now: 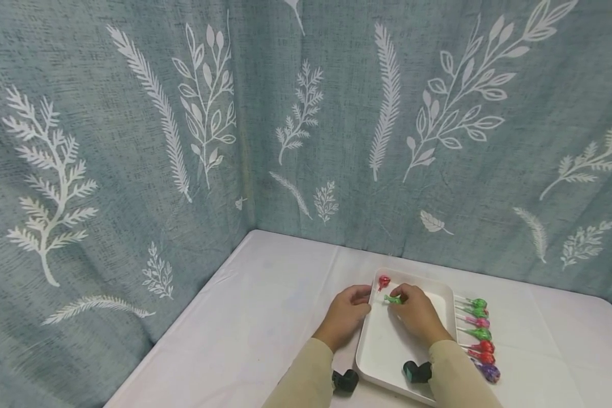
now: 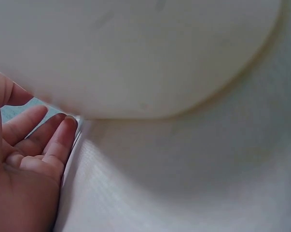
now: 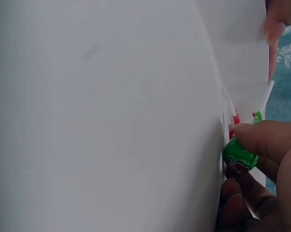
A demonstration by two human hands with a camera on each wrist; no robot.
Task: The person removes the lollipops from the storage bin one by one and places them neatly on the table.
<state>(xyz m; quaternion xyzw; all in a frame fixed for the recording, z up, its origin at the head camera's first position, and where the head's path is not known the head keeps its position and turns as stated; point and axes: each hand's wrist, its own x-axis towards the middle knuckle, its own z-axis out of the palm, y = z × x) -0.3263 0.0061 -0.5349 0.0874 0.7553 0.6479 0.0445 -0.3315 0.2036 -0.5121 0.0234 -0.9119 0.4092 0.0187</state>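
Note:
A white tray (image 1: 395,351) lies on the table. My left hand (image 1: 344,314) holds its left wall, with the thumb on the rim and the fingers outside, as the left wrist view shows the hand (image 2: 32,159) beside the wall. Over the tray's far left part, my right hand (image 1: 415,311) pinches a green-wrapped lollipop (image 1: 392,299) between thumb and fingers. Close up in the right wrist view, the green lollipop (image 3: 241,155) has its white stick pointing towards the left side wall. A red lollipop (image 1: 384,281) lies in the tray's far left corner.
Several lollipops in green, pink, red and purple wrappers (image 1: 481,334) lie in a column along the tray's right side, sticks towards it. Black wrist devices (image 1: 345,382) sit at both wrists. A patterned blue-green curtain (image 1: 331,124) hangs behind the white-covered table (image 1: 265,283).

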